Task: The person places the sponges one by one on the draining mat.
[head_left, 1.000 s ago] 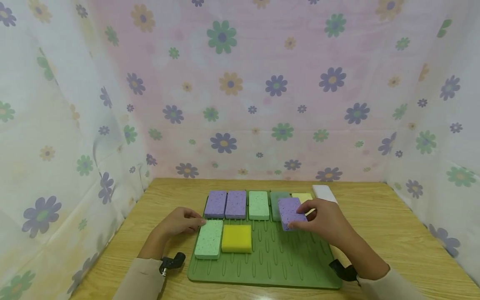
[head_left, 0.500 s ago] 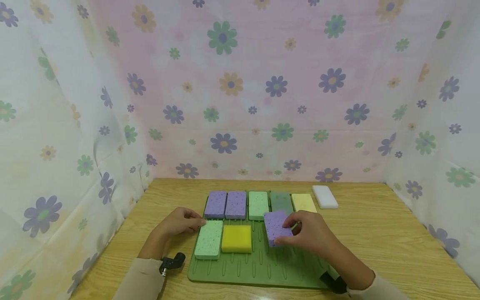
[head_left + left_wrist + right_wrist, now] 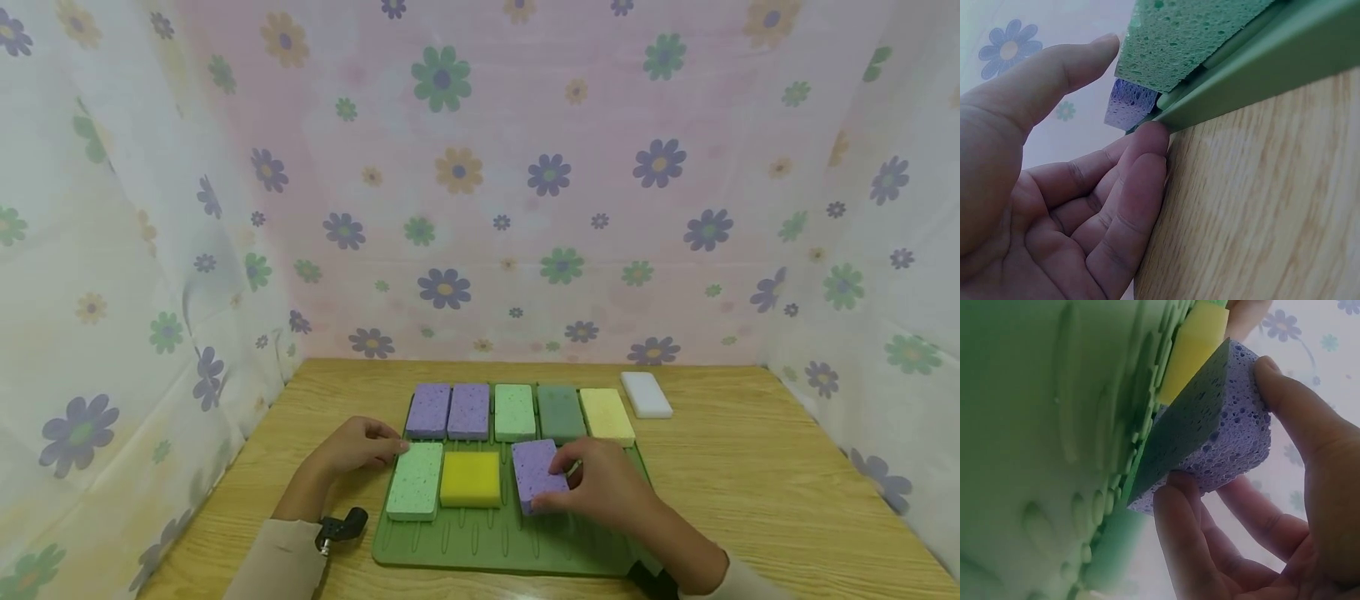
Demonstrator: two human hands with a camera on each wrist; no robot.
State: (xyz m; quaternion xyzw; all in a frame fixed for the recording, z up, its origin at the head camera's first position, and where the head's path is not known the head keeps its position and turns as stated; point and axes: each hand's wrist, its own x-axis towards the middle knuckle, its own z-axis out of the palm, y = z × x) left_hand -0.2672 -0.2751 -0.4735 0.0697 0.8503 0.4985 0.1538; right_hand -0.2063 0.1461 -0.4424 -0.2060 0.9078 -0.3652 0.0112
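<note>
My right hand (image 3: 603,487) pinches a speckled purple sponge (image 3: 536,477) by its right side, over the middle of the green ribbed mat (image 3: 442,546). The right wrist view shows this purple sponge (image 3: 1235,425) tilted close above the mat, thumb on one side and fingers on the other. My left hand (image 3: 360,443) rests at the mat's left edge with relaxed fingers. Its thumb tip is right at the corner of a light green sponge (image 3: 1179,44), its fingertips by the mat's rim. A bright yellow sponge (image 3: 470,480) lies between the light green one and the held one.
Along the mat's back row lie two purple sponges (image 3: 429,411), a light green sponge (image 3: 514,412), a dark green pad (image 3: 561,412) and a pale yellow sponge (image 3: 607,415). A white sponge (image 3: 646,394) lies on the wooden table (image 3: 750,483), behind the mat's right corner.
My right hand has carried the purple sponge left and toward me, from over the dark green pad to right of the bright yellow sponge. The left hand has stayed in place.
</note>
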